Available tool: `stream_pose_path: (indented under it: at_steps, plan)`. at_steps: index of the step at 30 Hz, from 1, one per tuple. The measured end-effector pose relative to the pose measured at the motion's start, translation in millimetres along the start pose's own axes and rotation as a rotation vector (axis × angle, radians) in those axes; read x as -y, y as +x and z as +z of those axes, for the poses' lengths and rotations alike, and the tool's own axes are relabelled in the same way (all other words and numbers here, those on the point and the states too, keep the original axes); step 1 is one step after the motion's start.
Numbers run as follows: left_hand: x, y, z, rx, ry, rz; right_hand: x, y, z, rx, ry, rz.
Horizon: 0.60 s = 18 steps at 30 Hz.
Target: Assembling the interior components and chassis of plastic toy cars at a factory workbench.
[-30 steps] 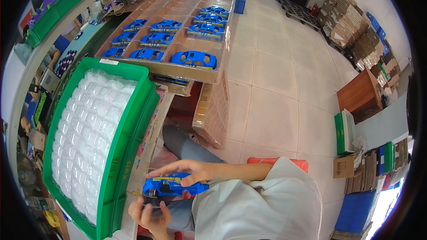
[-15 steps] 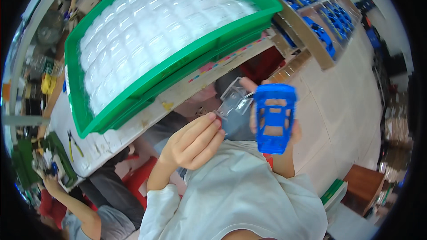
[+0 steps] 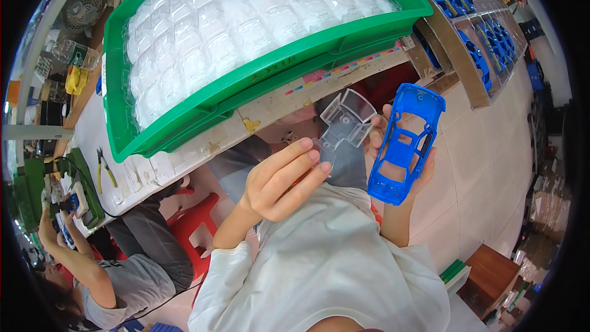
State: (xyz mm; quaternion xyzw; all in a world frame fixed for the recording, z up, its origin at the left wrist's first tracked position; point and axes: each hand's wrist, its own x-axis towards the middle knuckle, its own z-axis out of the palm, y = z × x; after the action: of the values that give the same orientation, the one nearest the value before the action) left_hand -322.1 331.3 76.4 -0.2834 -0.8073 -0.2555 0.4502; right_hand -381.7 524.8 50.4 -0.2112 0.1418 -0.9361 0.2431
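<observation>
Pinching clear part (image 3: 347, 120) in left hand (image 3: 279, 183), clamping right hand (image 3: 424, 171) around blue shell (image 3: 399, 154) just beside it.
Judging both light and stiff, clear part likely brittle; favouring edge holds.

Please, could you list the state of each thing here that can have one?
Left hand: pinching the clear plastic part
Clear plastic part: not fitted into the blue car body
Right hand: gripping the blue car body
Blue car body: held, window openings unfilled
Green tray: filled with clear plastic pieces
Pliers: lying on the table, handles spread
Fan: running or not, cannot tell
</observation>
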Motion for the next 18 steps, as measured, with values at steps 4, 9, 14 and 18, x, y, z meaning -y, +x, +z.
stream_pose_path:
  at_steps: [4,9,14,18]
  plan:
    - [-2.8,-2.0,2.3,-0.062,-0.032,-0.039,-10.7,-0.8,17.2,-0.542,-0.453,-0.043]
    - [-3.1,-0.4,4.1,-0.047,-0.151,-0.171,-11.8,-15.1,-1.7,-0.253,-0.060,0.026]
    - [-1.4,0.6,6.7,0.019,-0.328,-0.281,-3.8,20.0,-19.5,0.457,0.193,0.308]
    - [2.8,-1.3,5.0,0.199,-0.443,-0.344,-26.1,7.5,-24.9,0.401,0.269,0.107]
